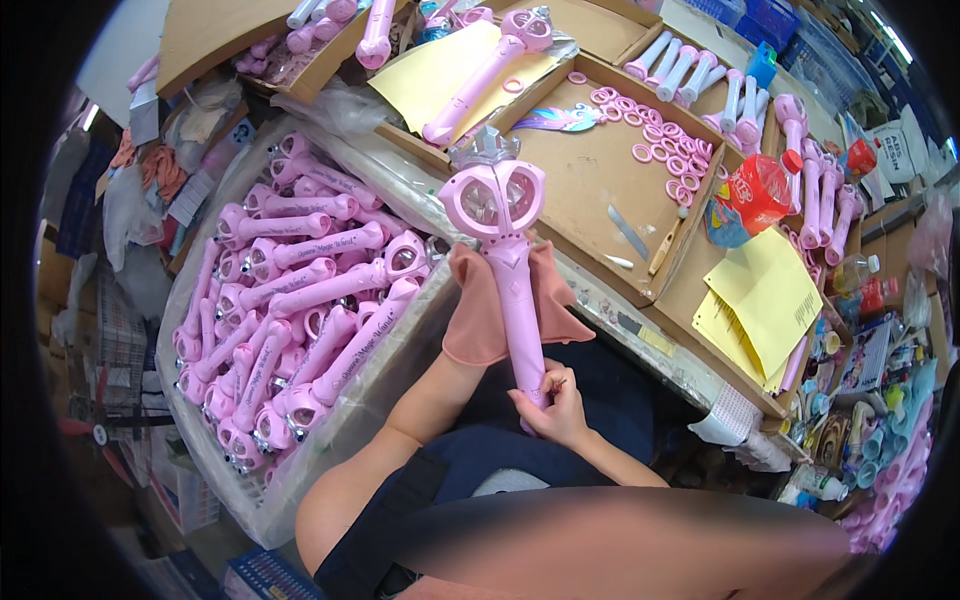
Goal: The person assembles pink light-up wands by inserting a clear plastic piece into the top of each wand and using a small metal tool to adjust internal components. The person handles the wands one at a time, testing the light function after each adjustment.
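A pink toy wand (515, 295) stands nearly upright in front of me, with a clear-windowed round head and a silver crown on top. My right hand (558, 405) is closed round the lower end of its handle. A salmon-coloured cloth (475, 320) wraps behind the shaft just below the head. My left forearm (430, 400) runs up into this cloth, and the left hand grips it against the wand; its fingers are mostly hidden. To the left, a plastic-lined crate (185, 400) holds a heap of similar pink wands (330, 250).
Cardboard trays (575, 190) on the bench hold pink rings (690, 165), a knife blade (630, 232) and a wooden-handled tool (667, 245). Yellow paper sheets (765, 290) lie right. A red-labelled bottle (755, 190) and more wands (825, 190) stand behind. Another wand (480, 85) lies on yellow paper.
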Demonstrator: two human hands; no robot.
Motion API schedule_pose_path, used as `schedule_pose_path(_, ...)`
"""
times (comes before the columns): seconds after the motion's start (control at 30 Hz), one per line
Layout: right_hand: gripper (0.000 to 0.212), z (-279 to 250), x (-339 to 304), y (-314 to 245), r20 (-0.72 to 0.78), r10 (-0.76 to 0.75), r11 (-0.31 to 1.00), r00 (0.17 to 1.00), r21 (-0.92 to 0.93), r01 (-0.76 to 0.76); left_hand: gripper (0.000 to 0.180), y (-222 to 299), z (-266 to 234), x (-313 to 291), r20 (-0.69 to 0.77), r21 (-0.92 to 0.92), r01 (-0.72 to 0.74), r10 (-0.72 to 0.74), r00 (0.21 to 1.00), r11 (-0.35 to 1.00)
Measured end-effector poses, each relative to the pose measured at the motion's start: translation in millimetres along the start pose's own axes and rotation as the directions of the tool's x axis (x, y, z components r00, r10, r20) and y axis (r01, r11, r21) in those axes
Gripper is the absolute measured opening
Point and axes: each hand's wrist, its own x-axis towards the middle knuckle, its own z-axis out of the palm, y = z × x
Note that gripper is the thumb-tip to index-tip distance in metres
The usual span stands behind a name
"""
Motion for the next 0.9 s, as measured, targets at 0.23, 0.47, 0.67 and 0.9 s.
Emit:
schedule_pose_path(0.23, 0.049, -8.2, 0.2, -5.2, 0.003, 0.090, 0.989, 0.996, -0.120, -0.089, 0.042, -10.3, 4.9, -23.3, 0.221, 0.490, -0.093, -0.020, 0.975, 0.867)
schedule_pose_path(0.47, 0.043, -5.5, 6.2, -4.0, 0.027, -0.054, 0.998, 0.998, -0.022, 0.054, 0.070, 41.1, -0.2, 3.7, 0.146, -0.708, 0.295, -0.276, 0.950, 0.642)
schedule_pose_path(0.67, 0.011, -46.0, 48.2, -37.3, 0.135, 0.109, 0.945, 0.985, -0.321, -0.061, 0.071, 73.4, -11.5, 15.5, -0.077, -0.695, 0.086, -0.193, 0.978, 0.713)
schedule_pose_path(0.9, 0.020, -68.2, 109.3, -99.9, -0.037, -0.400, 0.743, 0.916, -0.598, 0.300, 0.067, 70.5, -16.3, 15.7, -0.085, -0.516, 0.198, -0.280, 0.956, 0.833)
